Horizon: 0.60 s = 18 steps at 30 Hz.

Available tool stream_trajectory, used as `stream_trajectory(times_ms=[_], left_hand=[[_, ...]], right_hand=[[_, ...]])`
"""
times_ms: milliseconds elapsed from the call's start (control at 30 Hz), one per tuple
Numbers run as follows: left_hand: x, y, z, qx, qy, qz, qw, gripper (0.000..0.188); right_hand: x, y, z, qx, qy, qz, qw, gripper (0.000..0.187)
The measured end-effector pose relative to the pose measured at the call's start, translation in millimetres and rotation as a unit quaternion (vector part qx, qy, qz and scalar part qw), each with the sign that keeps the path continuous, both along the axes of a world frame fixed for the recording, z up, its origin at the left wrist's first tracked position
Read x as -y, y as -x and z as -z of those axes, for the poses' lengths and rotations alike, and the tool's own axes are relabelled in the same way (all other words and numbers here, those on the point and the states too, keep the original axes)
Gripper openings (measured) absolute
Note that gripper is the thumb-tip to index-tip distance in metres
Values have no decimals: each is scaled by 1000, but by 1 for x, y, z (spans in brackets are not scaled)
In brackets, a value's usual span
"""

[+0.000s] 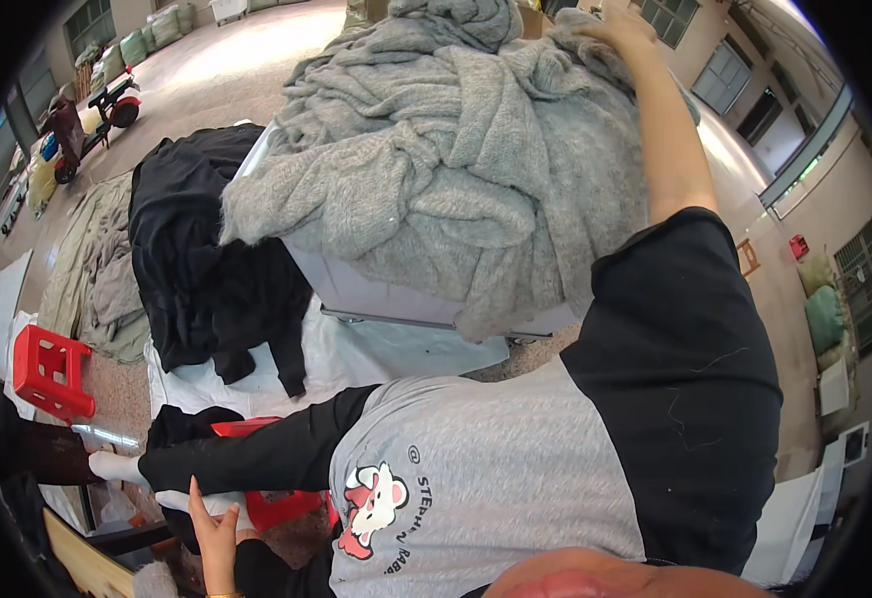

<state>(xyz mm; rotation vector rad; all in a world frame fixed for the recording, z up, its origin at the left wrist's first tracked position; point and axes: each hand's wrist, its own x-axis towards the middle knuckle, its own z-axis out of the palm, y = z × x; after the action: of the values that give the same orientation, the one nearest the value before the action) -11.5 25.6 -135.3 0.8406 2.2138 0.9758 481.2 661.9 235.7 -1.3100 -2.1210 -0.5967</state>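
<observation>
A large heap of fuzzy grey knitwear (476,179) is piled high on a white bin (366,284) in front of me, and its folds spill over the near edge. My right arm stretches to the far right of the heap. There my right hand (617,35) is closed on a fold of the grey knit; its fingertips are partly hidden in it. Low at the left, my left hand (214,533) is beside my leg, index finger stretched out and thumb apart, with nothing in it.
Black garments (206,229) are heaped left of the bin, beside grey-beige cloth (112,289). A red plastic stool (52,371) stands at the left. White sheeting (386,349) covers floor under the bin. A scooter (97,125) and stuffed sacks (147,40) are farther back.
</observation>
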Motion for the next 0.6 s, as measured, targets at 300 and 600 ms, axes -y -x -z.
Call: stream_trajectory(times_ms=[300,600], left_hand=[[5,8,16,-60,-33,24,997,92],[12,-18,-43,-137,12,4,990,94]], right_hand=[[-50,-77,43,-206,212,16,955,60],[84,180,54,-296,241,-375,845,50]])
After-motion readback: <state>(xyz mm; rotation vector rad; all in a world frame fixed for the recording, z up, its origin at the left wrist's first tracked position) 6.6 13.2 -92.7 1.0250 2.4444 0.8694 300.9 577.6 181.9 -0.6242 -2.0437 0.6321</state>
